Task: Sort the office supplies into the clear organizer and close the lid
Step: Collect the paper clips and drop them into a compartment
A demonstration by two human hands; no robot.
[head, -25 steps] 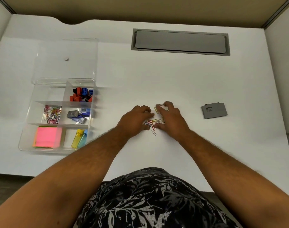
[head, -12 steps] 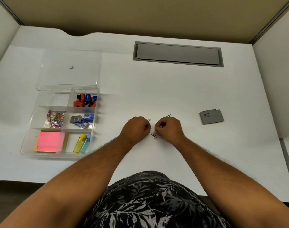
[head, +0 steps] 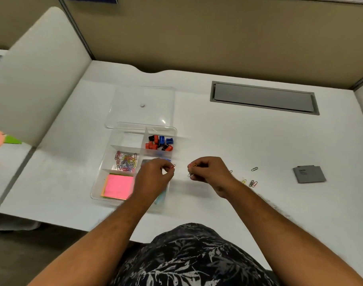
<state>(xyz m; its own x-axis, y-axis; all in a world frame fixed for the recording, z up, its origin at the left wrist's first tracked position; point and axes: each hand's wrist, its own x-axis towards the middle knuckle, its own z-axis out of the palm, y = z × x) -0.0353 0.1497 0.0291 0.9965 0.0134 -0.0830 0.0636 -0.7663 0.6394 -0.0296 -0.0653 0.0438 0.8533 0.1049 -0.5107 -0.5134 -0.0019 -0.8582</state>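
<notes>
Left hand [head: 153, 176] pinching coloured wire paper clips [head: 172, 166] over clear plastic compartment organizer [head: 106, 178] on white worktop [head: 217, 141]; right hand [head: 207, 170] pinching more. Stray clips [head: 253, 183] lying behind right wrist. Risk: loose pinch spilling clips outside paper-clip compartment; strays getting overlooked before detached clear lid [head: 143, 106] closes.

small dark print on the grey box [head: 309, 174] at the desk's right, too blurred to read, no other lettering legible

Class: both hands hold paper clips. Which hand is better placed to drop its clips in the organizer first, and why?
Probably the left hand: it already hangs over the organizer, beside the clip compartment. The right hand is over bare desk.
</notes>
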